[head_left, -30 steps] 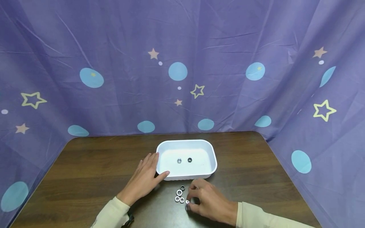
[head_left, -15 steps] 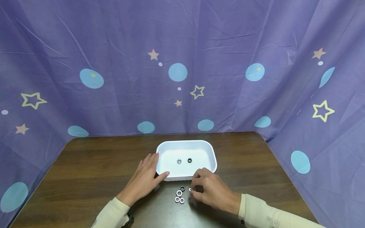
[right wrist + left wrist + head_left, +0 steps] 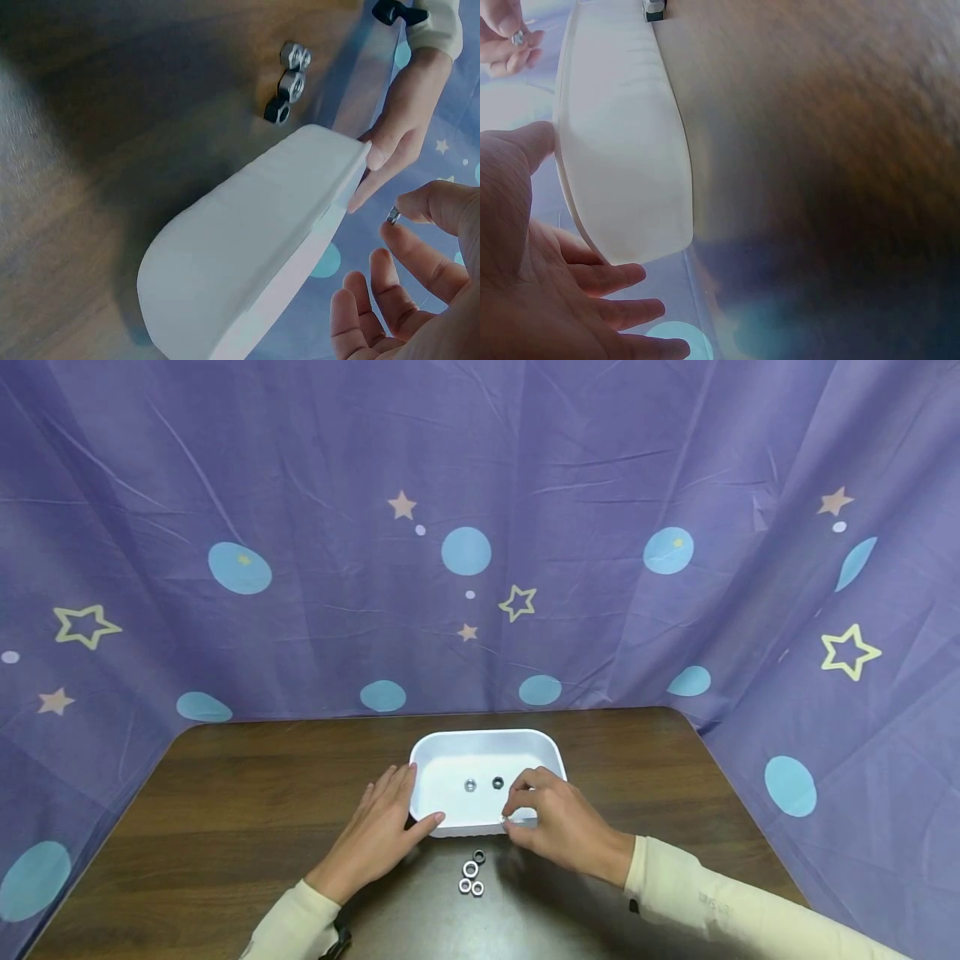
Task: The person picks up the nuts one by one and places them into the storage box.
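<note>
Between thumb and index finger, my right hand [image 3: 558, 818] pinches a small silver nut [image 3: 394, 215] over the near rim of the white tray [image 3: 442, 814]. My left hand [image 3: 378, 827] touches the tray's left end with fingers extended and thumb at the near corner. Inside the tray lie a silver nut [image 3: 470, 785] and a black nut [image 3: 498, 783], apart from each other. On the table in front of the tray, a black nut [image 3: 479, 857] and several silver nuts [image 3: 470, 869] sit in a small cluster.
The tray stands on a dark wooden table [image 3: 262, 793] with rounded far corners. A purple curtain [image 3: 337, 635] with stars and blue spots hangs behind the table and along both sides.
My right hand has lifted the small silver nut from beside the cluster and carried it forward to above the tray's near rim. My left hand stays at the tray's left end.
</note>
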`<state>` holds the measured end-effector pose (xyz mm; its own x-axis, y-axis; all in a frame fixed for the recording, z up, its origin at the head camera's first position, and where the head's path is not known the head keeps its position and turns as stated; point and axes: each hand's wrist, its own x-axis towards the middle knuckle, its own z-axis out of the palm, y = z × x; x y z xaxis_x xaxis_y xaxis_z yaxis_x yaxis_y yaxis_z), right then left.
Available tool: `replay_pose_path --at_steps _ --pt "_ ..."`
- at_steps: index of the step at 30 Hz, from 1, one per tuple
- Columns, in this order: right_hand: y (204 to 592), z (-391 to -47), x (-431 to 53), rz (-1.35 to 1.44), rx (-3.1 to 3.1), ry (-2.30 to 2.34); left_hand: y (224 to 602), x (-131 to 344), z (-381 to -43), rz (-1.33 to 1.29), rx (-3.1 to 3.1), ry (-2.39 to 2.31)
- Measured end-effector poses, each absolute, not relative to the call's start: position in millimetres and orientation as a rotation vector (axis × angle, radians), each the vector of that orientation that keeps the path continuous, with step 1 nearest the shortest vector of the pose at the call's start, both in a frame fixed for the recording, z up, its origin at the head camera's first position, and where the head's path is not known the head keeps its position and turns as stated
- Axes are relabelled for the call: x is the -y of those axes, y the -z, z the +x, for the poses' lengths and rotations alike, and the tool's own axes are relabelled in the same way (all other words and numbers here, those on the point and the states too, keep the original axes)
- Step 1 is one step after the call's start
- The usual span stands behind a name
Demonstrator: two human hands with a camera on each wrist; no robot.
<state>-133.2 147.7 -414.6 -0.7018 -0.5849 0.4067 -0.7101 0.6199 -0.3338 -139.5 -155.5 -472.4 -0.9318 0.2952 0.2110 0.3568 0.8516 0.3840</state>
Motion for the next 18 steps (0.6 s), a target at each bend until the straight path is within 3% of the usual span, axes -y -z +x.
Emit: replay_pose_path --at_steps 18 --pt "406 -188 -132 1.010 2.675 -0.647 473 157 -140 -0.528 2.884 0.637"
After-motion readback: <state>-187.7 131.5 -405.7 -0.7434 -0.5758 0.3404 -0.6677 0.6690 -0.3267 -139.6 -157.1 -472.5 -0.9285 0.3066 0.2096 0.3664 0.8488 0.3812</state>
